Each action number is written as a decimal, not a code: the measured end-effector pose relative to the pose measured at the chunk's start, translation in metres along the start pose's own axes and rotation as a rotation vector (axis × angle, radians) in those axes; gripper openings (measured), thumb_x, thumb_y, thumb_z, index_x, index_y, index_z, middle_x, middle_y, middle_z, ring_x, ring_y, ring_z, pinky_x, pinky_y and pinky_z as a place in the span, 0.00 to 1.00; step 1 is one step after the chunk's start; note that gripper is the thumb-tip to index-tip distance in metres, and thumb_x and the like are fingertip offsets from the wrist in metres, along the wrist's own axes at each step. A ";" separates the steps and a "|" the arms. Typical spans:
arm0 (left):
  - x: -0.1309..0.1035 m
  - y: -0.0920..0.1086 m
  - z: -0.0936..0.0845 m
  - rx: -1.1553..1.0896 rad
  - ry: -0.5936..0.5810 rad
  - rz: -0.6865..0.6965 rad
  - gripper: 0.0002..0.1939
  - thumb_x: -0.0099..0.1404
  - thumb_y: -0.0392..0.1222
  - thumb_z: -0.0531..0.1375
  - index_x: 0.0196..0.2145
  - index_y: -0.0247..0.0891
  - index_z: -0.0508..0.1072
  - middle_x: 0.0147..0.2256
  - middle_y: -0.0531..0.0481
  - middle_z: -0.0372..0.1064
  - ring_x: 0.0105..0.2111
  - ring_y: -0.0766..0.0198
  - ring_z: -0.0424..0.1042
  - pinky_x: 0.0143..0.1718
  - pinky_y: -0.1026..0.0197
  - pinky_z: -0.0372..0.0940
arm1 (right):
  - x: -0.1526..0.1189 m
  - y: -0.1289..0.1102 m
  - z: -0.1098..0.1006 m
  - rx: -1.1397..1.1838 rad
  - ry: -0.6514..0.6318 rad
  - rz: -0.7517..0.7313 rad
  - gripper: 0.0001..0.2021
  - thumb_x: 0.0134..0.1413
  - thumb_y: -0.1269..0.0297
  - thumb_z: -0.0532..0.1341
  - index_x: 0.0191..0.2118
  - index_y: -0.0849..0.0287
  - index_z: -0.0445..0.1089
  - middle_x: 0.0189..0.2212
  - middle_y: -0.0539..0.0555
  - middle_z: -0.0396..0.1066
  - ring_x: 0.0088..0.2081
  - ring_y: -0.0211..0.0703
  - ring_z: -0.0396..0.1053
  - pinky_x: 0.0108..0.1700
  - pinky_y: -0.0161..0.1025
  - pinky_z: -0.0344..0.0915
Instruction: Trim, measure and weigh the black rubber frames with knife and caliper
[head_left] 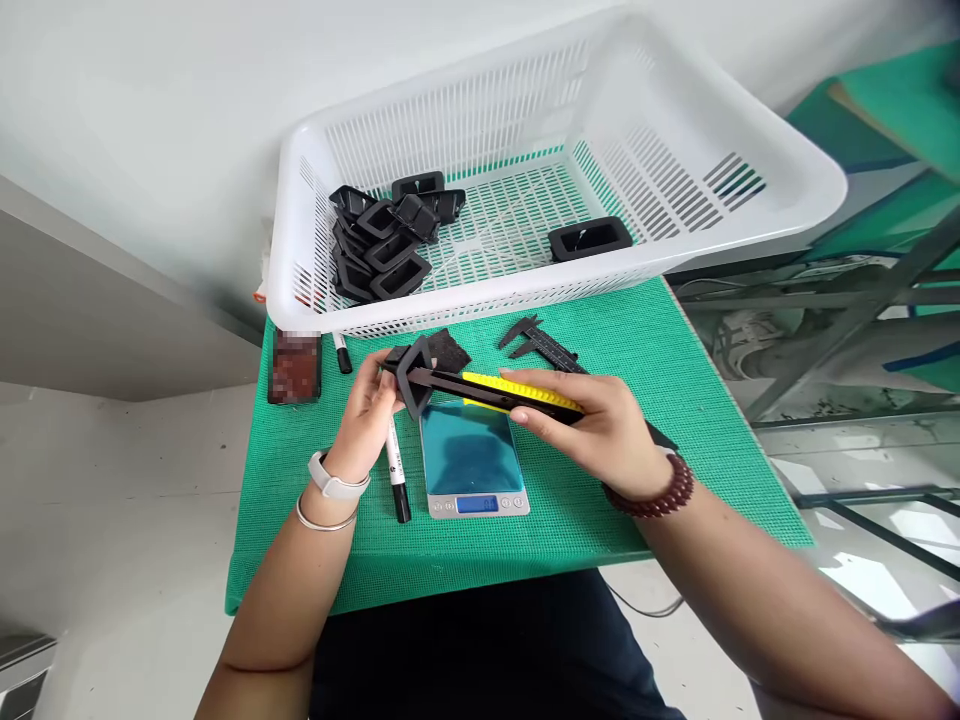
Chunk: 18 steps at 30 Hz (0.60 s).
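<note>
My left hand [364, 415] is closed around a black plastic frame piece [414, 385], a hollow rim with a boxy back. From the right, my right hand [611, 430] grips a yellow-and-black utility knife [491, 388], its front end against or inside the opening of the frame piece. Whether the blade touches the plastic I cannot tell. Just below both hands lies a digital scale [471, 450] with a blue-looking plate and a lit display. A white marker with a black cap [397, 475] rests beside the scale, under my left hand.
Behind my hands stands a white slotted basket [480, 296] with several black frame pieces [394, 250] at its left and one frame piece [592, 238] at right. A black caliper [551, 348], another marker [342, 352] and a blurred reddish-brown object [295, 368] lie on the green mat [675, 400].
</note>
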<state>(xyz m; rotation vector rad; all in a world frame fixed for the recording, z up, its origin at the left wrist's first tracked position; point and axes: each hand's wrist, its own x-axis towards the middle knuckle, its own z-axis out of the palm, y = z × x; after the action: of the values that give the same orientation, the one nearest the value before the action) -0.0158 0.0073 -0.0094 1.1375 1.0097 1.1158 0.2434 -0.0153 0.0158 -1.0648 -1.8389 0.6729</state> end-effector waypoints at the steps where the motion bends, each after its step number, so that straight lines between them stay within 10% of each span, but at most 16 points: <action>1: 0.000 0.000 0.000 0.000 0.007 0.008 0.17 0.68 0.57 0.55 0.51 0.50 0.69 0.49 0.48 0.73 0.50 0.55 0.75 0.43 0.52 0.76 | 0.000 0.000 0.000 0.003 0.001 0.004 0.14 0.56 0.65 0.67 0.49 0.54 0.76 0.45 0.52 0.79 0.39 0.43 0.80 0.41 0.33 0.77; 18: 0.001 0.009 0.000 0.053 0.083 0.078 0.16 0.62 0.54 0.64 0.44 0.45 0.74 0.45 0.48 0.69 0.43 0.62 0.72 0.45 0.57 0.75 | -0.001 -0.001 -0.001 0.030 0.010 0.016 0.13 0.56 0.64 0.66 0.48 0.54 0.77 0.45 0.52 0.79 0.40 0.44 0.80 0.42 0.35 0.77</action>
<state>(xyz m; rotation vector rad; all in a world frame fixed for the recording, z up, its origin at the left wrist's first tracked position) -0.0173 0.0091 -0.0003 1.1892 1.0721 1.2135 0.2440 -0.0166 0.0161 -1.0622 -1.8080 0.7006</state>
